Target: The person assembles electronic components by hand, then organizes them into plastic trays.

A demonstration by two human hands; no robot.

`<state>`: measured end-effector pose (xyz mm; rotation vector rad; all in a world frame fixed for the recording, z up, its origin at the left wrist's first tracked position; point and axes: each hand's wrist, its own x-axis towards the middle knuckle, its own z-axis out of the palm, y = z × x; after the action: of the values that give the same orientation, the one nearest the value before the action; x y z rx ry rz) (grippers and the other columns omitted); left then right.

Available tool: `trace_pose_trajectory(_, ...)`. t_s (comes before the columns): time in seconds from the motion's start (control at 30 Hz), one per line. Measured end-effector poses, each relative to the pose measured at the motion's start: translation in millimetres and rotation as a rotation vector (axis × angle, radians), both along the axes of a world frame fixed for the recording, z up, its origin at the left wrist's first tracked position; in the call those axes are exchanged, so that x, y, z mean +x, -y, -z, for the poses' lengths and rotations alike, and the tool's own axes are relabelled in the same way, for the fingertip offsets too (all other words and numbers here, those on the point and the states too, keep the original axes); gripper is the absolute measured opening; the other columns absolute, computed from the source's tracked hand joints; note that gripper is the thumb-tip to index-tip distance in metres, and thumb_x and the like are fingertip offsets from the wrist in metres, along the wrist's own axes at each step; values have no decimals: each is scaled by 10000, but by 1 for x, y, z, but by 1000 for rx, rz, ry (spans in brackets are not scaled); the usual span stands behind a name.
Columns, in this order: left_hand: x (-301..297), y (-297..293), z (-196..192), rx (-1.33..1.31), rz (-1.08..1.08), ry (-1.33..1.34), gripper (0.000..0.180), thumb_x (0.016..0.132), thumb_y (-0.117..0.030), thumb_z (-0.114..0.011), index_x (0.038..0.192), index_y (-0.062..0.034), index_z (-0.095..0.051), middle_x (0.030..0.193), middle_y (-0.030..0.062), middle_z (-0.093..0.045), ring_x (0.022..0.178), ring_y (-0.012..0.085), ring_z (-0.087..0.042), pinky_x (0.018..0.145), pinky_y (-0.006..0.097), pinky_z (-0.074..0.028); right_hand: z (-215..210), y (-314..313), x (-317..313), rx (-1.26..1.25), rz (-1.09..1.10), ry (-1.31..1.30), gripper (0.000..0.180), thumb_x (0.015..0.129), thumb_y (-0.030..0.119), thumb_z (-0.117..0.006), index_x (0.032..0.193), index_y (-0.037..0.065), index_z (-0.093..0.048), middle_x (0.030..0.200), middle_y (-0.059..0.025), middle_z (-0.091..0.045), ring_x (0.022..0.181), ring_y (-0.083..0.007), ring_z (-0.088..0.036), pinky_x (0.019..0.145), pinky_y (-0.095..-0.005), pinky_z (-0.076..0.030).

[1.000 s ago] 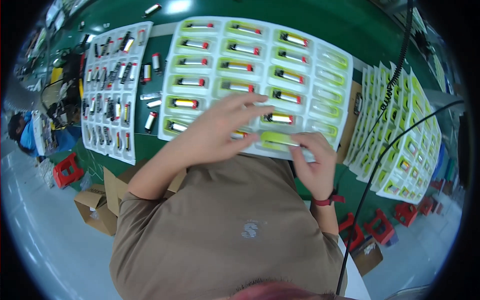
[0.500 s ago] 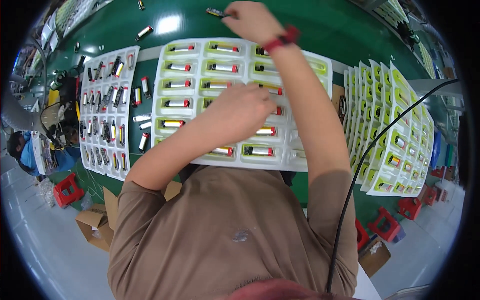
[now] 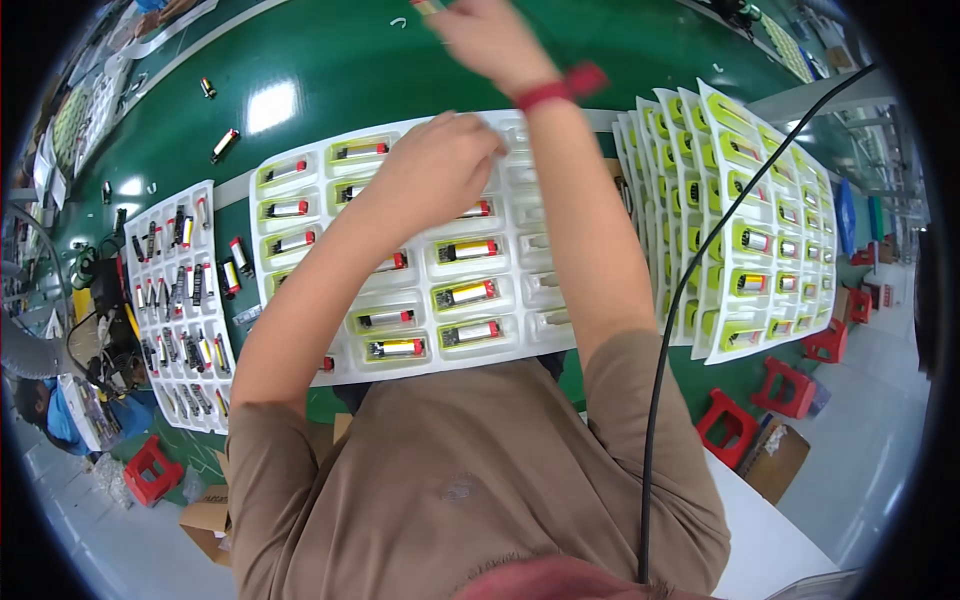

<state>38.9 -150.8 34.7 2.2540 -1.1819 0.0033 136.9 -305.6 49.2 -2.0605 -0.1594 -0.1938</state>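
In front of me lies a white moulded tray [image 3: 420, 345] with rows of pockets, many lined in yellow-green. Small battery cells [image 3: 469, 292], silver or yellow with red ends and dark tips, lie in most visible pockets. My left hand [image 3: 440, 170] is over the tray's upper middle, fingers curled together; whatever is in them is hidden. My right hand [image 3: 488, 40], a red band on its wrist, reaches beyond the far edge. It pinches a small battery cell [image 3: 428, 6] at the top rim of the picture. Pockets in the tray's right column [image 3: 540, 285] show no cell.
On the left, another white tray [image 3: 222, 300] holds many upright and leaning cells. Loose cells [image 3: 225, 145] lie on the green table [image 3: 330, 60]. Filled trays [image 3: 715, 220] stand stacked at the right. A black cable [image 3: 690, 270] crosses the view before my right arm.
My right hand has lifted the battery cell off the far table. My left hand stays low over the tray. The whole view has shifted and turned, with the trays now further left.
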Motion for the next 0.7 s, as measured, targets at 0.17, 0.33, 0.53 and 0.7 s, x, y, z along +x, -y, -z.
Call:
trace_pose_trajectory(0.17,35,80,40,117,-28,25,266,871,-103,-625,1125,-120,-702,1003,101,-642,1034,296,-638,875,444,-532,-24,59,-132,767,81,2,402,969,87,-543,1361,3,-576,944,-77,-678,783,-128,-575,651,-281,-458)
trace_pose_trajectory(0.33,33,95,37,127,43,49,340,863,-118,-645,1201,-118,-675,1051,101,-632,1047,281,-638,873,434,-530,-19,66,-180,976,46,2,447,991,49,-533,1426,-43,-486,1069,-139,-691,900,-170,-648,794,-299,-539)
trace_pose_trajectory(0.53,31,78,11,29,55,-76,458,901,-64,-634,1352,-70,-557,1194,141,-632,1060,268,-640,881,416,-536,-8,68,-197,924,93,68,372,926,-59,-643,1292,-35,-580,1121,-135,-709,932,-149,-662,840,-291,-548)
trace_pose_trajectory(0.7,5,0,-17,-404,-99,-1040,447,938,-37,-587,1377,-67,-509,1099,92,-622,957,228,-614,860,372,-526,-3,52,-198,983,100,14,262,933,-43,-658,1192,-33,-620,1057,-137,-725,892,-156,-688,844,-290,-556)
